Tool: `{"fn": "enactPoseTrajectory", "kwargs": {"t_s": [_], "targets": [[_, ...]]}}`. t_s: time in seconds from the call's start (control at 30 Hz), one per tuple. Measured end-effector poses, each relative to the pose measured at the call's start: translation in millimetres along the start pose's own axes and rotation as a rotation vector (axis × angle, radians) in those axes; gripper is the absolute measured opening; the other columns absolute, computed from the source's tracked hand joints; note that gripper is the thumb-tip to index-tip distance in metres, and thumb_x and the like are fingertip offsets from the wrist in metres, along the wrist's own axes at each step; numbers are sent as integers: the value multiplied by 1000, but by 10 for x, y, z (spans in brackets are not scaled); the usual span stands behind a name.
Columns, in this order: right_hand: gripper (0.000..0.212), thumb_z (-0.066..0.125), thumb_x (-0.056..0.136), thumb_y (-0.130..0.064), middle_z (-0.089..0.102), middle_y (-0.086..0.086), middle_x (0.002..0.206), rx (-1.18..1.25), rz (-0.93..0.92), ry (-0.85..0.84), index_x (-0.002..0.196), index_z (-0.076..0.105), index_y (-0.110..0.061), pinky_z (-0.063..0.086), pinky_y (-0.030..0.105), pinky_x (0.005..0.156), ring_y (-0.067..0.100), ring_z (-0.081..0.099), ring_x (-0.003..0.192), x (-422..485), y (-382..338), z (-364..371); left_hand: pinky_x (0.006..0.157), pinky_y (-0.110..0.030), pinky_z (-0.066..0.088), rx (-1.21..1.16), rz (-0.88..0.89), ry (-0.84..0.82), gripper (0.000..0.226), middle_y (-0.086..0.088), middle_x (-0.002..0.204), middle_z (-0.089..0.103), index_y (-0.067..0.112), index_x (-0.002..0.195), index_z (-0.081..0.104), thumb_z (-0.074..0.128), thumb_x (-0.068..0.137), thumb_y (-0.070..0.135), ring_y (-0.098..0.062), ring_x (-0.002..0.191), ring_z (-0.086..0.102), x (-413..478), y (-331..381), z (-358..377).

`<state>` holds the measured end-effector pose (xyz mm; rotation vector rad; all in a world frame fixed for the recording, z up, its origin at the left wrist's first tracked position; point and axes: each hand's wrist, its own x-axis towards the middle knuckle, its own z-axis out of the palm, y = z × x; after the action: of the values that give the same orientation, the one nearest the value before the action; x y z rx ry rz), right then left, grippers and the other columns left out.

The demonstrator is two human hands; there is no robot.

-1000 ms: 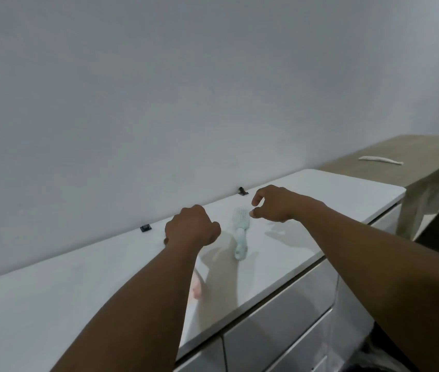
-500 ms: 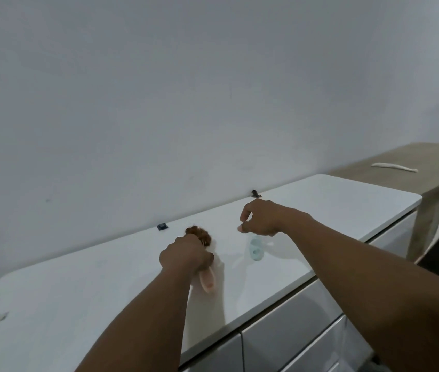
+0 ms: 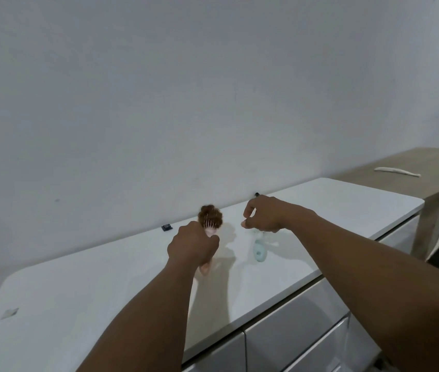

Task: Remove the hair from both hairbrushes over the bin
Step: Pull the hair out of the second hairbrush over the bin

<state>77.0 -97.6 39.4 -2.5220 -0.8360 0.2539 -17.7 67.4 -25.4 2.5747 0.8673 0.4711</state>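
Fingers of left hand [image 3: 191, 247] wrapping pink hairbrush [image 3: 210, 226] handle | right hand [image 3: 265, 217] pinching above blue hairbrush [image 3: 259, 249], contact unclear | brown hair [image 3: 209, 214]: light, soft, tangled; judged best pulled from bristles.

In my left hand [image 3: 192, 247] is a pale pink hairbrush [image 3: 209, 232], its white bristles matted with a reddish-brown clump of hair [image 3: 210, 216], and under my right hand [image 3: 264, 217] lies a light mint-green hairbrush [image 3: 259, 251]. Both show against the plain glossy white cabinet top [image 3: 105, 291], which bears two small black clips [image 3: 166, 227] by the plain grey-white wall [image 3: 186, 89]. Off to the side, a beige wood-toned table [image 3: 414, 162] carries a slim white object [image 3: 396, 171].
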Motion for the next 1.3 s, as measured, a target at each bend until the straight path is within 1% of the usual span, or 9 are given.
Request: {"fn": "enactPoseTrajectory", "kwargs": {"t_s": [0.1,0.2,0.37,0.6,0.7,0.8,0.93,1.13,1.3], "targets": [[35,66,91,-39,59,3,99,0,16,52,117,61,-16,56,37,76,27,64,91,-141,44,-138,60,-30,39,-87,57,4,22,3,78,53,17,83,47,60,83,36,-23,74,57,-66,199,-70],[42,58,95,-44,69,12,111,64,55,111,116,63,-9,54,36,73,33,69,103,-320,159,-319,59,-30,41,-155,139,-22,27,-1,81,58,18,79,46,60,81,41,-23,75,60,-149,462,-98],[58,45,100,-52,70,15,116,207,139,239,120,62,0,57,42,84,27,71,103,-803,485,-708,54,-28,36,-255,322,-79,31,2,72,53,17,74,45,62,82,42,-17,64,53,-408,1075,-13],[36,62,98,-33,75,16,104,313,293,409,106,70,0,62,41,76,22,75,83,-1549,1221,-1084,56,-29,34,-362,577,-185,31,4,73,52,19,77,46,62,87,44,-12,65,49,-1041,2037,372],[27,69,94,-23,77,19,99,493,385,484,101,69,3,61,34,61,24,75,77,-1852,1591,-1076,54,-29,33,-435,637,-235,28,5,76,54,18,80,49,62,87,42,-7,66,48,-1367,2275,655],[14,69,94,-15,76,19,90,656,469,511,86,63,-4,55,30,52,24,71,71,-2083,1945,-888,56,-28,35,-516,655,-331,26,7,77,55,18,85,51,63,88,40,-10,69,51,-1647,2382,1059],[20,67,93,-1,62,17,66,802,602,528,76,56,-5,54,24,43,20,57,53,-2231,2480,-345,53,-28,33,-509,596,-514,30,1,81,57,17,83,50,66,88,43,-13,69,51,-1951,2311,1712],[11,67,92,0,61,18,66,826,781,441,84,62,4,56,28,48,24,57,53,-2346,3201,593,52,-27,33,-476,477,-714,32,3,69,53,17,70,50,67,88,38,-12,63,50,-2309,1917,2651],[7,67,92,2,63,21,74,805,820,392,87,68,7,59,32,54,22,60,56,-2249,3712,1295,46,-24,32,-394,371,-845,45,0,54,47,10,60,51,58,95,38,-13,50,47,-2361,1621,3306]]}}
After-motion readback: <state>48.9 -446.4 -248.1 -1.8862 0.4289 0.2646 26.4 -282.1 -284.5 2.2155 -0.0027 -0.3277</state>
